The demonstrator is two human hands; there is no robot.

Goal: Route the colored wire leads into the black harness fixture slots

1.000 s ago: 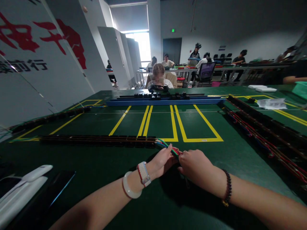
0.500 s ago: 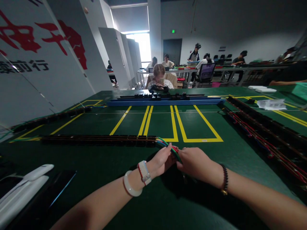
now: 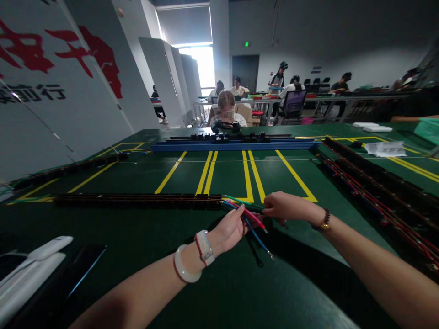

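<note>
A long black strip (image 3: 137,200) lies across the table, with coloured wires coming out of its right end. My left hand (image 3: 228,230) is closed just past that end, pinching a red wire (image 3: 254,218) and a blue wire (image 3: 257,238). Both wires' bare tips stick out beyond the fingers, the blue one hanging lower. To the right, my right hand (image 3: 290,206) is closed on a green wire (image 3: 242,200), which runs nearly straight from the strip, apart from the other two. Its far tip is hidden by the fingers.
A blue rail (image 3: 236,146) with black parts lies at the back of the green table (image 3: 192,283). More wired black strips (image 3: 373,196) lie at right, another (image 3: 68,168) at left. White devices (image 3: 34,269) rest front left. A person (image 3: 226,109) sits opposite.
My right hand has moved right and slightly up, drawing the green wire away from the bundle. The red and blue wires now show separately below it. My left hand stays almost in place.
</note>
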